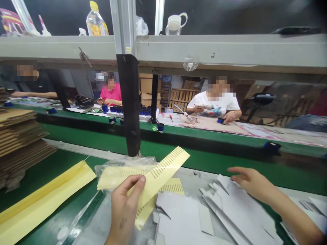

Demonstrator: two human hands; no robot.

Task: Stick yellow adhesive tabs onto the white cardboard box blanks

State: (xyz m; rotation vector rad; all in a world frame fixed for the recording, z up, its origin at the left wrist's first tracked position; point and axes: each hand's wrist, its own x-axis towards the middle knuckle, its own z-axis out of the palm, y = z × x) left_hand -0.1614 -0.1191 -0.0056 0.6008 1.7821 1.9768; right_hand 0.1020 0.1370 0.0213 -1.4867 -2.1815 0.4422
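Note:
My left hand (pixel 126 207) pinches a yellow strip of backing paper with printed lines (pixel 163 172), holding it tilted up to the right above a clear plastic bag (pixel 122 163) holding more yellow strips. My right hand (pixel 249 182) reaches out to the right with fingers stretched over a fanned pile of flat white die-cut cardboard blanks (pixel 230 211); it touches the top blank and grips nothing.
A long yellow paper sheet (pixel 43 199) lies at the left on the green belt (pixel 204 160). Brown cardboard stacks (pixel 20 139) stand at far left. A black post (pixel 129 105) rises ahead. Three people work at the far bench behind the belt.

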